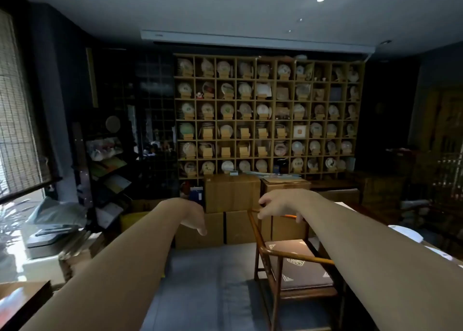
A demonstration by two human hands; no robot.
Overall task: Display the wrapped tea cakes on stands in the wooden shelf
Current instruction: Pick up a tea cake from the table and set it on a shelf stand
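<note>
This looks like a tea shop or a tea showroom. The far wall carries a tall wooden shelf (269,115) split into many square compartments, and most hold a round wrapped tea cake (283,69) propped upright on a small wooden stand (263,132); several stands in the middle rows are bare. Cardboard boxes (231,192) are stacked on the floor below the shelf, like stock. To the left a dark tilted rack (110,177) holds leaflets or packets. A carved wooden chair (290,258) with a patterned cushion stands in front, and a bamboo blind (17,110) covers the window at left.
</note>
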